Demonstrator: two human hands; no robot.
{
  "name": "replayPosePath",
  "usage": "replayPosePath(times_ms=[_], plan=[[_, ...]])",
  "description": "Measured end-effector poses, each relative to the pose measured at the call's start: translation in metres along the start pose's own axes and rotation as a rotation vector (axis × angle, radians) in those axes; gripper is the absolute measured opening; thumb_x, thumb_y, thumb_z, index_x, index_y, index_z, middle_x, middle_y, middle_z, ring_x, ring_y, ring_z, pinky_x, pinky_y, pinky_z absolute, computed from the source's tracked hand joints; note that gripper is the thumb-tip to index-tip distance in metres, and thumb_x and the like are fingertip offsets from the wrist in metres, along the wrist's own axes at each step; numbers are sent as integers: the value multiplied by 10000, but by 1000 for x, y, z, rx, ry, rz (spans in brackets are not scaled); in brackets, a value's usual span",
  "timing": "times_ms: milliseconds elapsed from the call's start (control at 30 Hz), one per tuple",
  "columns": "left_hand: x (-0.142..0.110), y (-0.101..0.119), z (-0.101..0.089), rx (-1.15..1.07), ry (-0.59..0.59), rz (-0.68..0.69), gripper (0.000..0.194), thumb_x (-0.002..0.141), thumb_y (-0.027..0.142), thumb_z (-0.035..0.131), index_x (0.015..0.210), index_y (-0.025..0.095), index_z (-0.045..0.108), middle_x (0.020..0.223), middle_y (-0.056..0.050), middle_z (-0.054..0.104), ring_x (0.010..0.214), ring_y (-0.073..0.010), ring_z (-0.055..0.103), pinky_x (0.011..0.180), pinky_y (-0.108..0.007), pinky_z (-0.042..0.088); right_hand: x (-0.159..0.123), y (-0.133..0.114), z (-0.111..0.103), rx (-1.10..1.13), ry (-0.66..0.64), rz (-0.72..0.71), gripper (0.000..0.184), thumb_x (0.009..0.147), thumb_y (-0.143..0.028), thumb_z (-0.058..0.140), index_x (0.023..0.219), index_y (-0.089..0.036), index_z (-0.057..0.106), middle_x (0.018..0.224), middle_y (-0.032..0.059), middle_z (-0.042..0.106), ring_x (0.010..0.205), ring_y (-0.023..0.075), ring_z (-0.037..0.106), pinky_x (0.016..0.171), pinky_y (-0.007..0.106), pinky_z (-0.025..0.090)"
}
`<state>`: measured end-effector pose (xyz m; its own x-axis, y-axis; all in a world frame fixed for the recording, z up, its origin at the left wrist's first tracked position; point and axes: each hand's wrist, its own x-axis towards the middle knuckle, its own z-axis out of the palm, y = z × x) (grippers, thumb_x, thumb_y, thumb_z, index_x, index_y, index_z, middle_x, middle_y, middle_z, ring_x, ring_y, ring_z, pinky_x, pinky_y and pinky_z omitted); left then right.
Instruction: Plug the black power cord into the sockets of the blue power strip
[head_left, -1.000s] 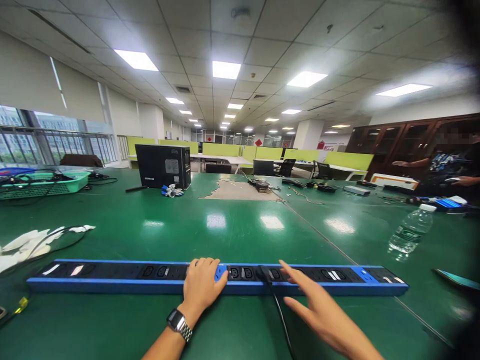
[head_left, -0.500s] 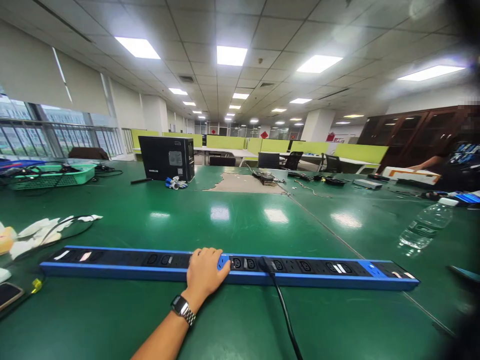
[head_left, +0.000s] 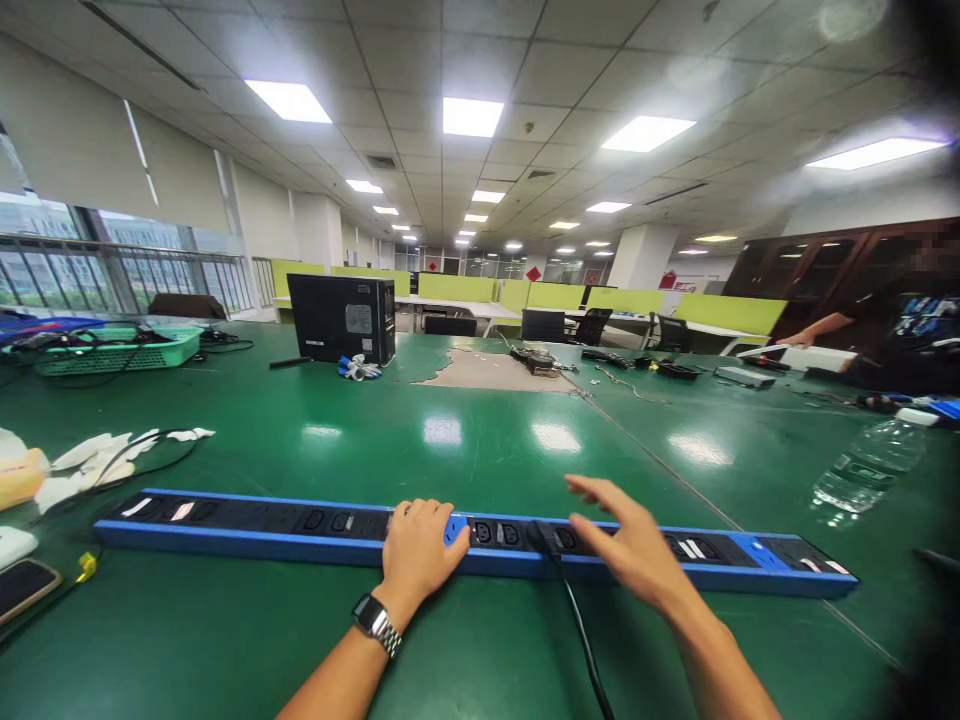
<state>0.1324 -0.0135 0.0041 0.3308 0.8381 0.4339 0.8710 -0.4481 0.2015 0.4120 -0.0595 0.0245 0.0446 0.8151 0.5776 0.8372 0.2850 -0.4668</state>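
Observation:
A long blue and black power strip (head_left: 247, 537) lies across the green table in front of me, its sockets facing up. My left hand (head_left: 420, 550), with a watch on the wrist, grips it over the top near a blue socket left of its middle. A black plug (head_left: 545, 538) sits in one of the sockets right of the middle, and its black cable (head_left: 581, 630) runs down toward me. My right hand (head_left: 634, 545) hovers over the strip just right of the plug, fingers apart and nothing in them.
A water bottle (head_left: 874, 465) stands at the right. White gloves (head_left: 94, 465) and a phone (head_left: 26, 590) lie left. Farther back are a green basket (head_left: 127, 355), a black computer case (head_left: 341, 318) and loose parts. At far right, a person's hand (head_left: 801, 338) touches a white object.
My right hand left the view half a second ago and is back over the strip beside the plug. The left hand keeps its hold. The view has shifted slightly.

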Motion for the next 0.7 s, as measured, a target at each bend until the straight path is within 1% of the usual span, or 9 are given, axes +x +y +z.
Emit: replayPosePath(times_ms=[67,100,133,200,300,367,433,533,700], plan=[[0,-1,1,-1,6,-5,317,891,418,493,1032,206,681,970,-63,707,943,-256,617,879,-424,402,-5,-1,7,18,-195,32,457,777,-427,615,1202,-261,609,936,24,656,827,177,610,776,339,503],[1,-1,2,-1,8,-6,316,890,418,493,1033,208,681,972,-63,707,943,-256,617,876,-424,402,-8,-1,12,-5,-255,66,477,758,-446,619,1198,-263,614,895,17,652,815,184,603,768,346,489],[1,-1,2,0,7,-6,316,890,420,493,1031,209,681,973,-64,706,944,-256,616,877,-424,402,-11,-2,19,-54,-262,102,475,750,-474,623,1177,-265,627,866,14,646,815,193,596,765,354,471],[1,0,1,-2,1,-3,316,893,422,488,1024,210,682,977,-65,706,951,-254,616,891,-423,398,-17,-4,32,-172,-188,134,442,747,-541,625,1092,-268,665,822,17,639,814,209,584,755,361,435],[0,0,-1,-7,-9,-5,317,896,419,484,1019,205,683,987,-69,707,966,-254,616,913,-426,393,-22,-9,47,-252,-90,67,404,779,-598,589,962,-252,688,815,34,649,811,216,581,741,349,399],[-1,1,-2,-5,-11,-7,320,895,415,485,1030,202,682,997,-73,707,974,-257,616,915,-430,395,-24,-13,53,-271,-35,30,412,807,-605,558,934,-234,682,838,50,662,830,221,590,744,344,389],[-1,1,-2,-4,-8,-4,322,896,413,484,1041,202,679,1002,-73,707,976,-258,616,913,-432,398,-25,-16,58,-294,15,41,432,826,-614,529,925,-219,674,854,61,671,843,228,599,746,345,384],[-2,0,-1,-6,-1,-1,316,894,417,489,1038,211,680,994,-69,709,969,-254,618,917,-427,397,-25,-20,63,-321,54,84,451,837,-626,505,915,-211,663,866,65,681,848,234,608,751,349,377],[-1,0,1,0,7,-4,313,893,425,486,1025,215,678,991,-66,707,963,-249,614,914,-420,391,-25,-19,67,-308,67,96,458,844,-629,487,920,-212,660,886,65,689,866,237,614,754,346,370]])
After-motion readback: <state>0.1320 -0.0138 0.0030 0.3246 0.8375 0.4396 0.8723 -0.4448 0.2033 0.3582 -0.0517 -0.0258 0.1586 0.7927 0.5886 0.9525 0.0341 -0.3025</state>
